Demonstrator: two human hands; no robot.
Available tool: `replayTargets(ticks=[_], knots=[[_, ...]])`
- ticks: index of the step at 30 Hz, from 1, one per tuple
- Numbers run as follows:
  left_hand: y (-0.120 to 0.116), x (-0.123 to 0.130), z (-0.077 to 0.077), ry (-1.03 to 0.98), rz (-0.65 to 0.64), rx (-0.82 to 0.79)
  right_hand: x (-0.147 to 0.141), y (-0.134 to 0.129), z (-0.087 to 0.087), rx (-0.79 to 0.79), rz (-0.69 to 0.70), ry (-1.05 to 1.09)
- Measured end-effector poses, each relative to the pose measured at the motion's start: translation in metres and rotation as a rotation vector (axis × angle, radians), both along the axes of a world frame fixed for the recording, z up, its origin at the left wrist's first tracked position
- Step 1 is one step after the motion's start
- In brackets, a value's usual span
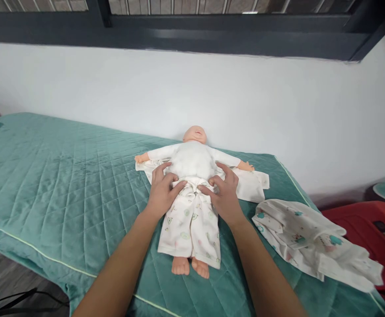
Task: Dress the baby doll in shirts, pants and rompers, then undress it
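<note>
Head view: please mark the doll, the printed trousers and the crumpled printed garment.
Doll [194, 160]: head view, on its white torso.
Printed trousers [178, 222]: head view, on the picture-left leg.
Crumpled printed garment [303, 237]: head view, on its middle.

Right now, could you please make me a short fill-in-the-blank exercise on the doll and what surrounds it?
The doll lies on its ____ on the quilted cover.
Below the hems of the patterned pants, the doll's two bare ____ show.
The left hand and right hand are both at the ____ of the pants.
The crumpled printed garment lies nearer the person's ____ hand.

Missing words: back; feet; waist; right.
</note>
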State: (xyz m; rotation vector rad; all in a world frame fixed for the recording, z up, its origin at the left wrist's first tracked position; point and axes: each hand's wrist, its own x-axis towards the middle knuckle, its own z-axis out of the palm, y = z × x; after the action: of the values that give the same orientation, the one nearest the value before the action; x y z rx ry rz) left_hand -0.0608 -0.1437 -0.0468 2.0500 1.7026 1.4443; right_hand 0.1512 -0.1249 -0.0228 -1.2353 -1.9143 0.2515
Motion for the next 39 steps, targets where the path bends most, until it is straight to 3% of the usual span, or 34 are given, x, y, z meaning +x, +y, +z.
replayTargets(ticks=[4, 9, 13, 21, 26, 36, 39], knots=[[-0.005, 0.002, 0.004, 0.067, 0.028, 0.065, -0.003, -0.001, 0.0, 0.038, -0.028, -0.027], [-0.013, 0.005, 0.009, 0.007, 0.063, 0.171, -0.006, -0.005, -0.002, 0.157, -0.055, -0.007], [-0.015, 0.004, 0.01, 0.015, 0.054, 0.158, -0.008, -0.01, 0.0, 0.237, -0.02, 0.044], [-0.014, 0.006, 0.008, 0.115, 0.127, 0.128, -0.01, -0.013, -0.001, 0.252, -0.081, -0.121], [-0.014, 0.007, 0.008, 0.053, 0.137, 0.067, -0.004, -0.014, 0.006, 0.0, -0.142, -0.105], [-0.018, -0.002, 0.02, -0.283, -0.088, -0.24, 0.034, -0.005, 0.02, -0.509, 0.195, -0.061], [-0.027, -0.017, 0.023, -0.386, -0.25, -0.404, 0.043, -0.009, 0.026, -0.629, 0.293, -0.059]])
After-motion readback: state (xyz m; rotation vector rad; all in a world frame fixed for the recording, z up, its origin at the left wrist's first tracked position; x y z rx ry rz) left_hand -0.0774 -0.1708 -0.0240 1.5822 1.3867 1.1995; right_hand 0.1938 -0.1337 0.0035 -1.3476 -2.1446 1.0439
